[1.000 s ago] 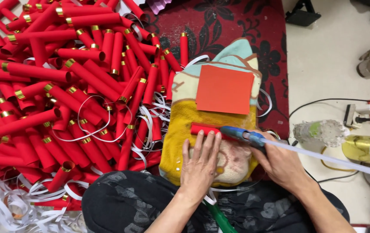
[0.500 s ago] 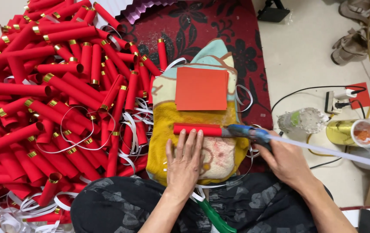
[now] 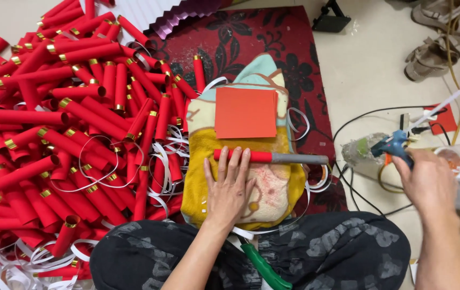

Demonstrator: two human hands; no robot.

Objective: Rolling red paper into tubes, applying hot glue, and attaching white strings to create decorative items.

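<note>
Left hand (image 3: 229, 188) lay flat, fingers on red roll (image 3: 243, 156) w/ grey rod (image 3: 300, 158) on cushion (image 3: 208, 145) at center; right hand (image 3: 428, 180) at 3 o'clock gripped glue gun (image 3: 393, 145).

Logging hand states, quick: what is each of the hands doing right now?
Left hand: open, flat, fingers on the red paper tube.
Right hand: closed around the blue glue gun.
</note>
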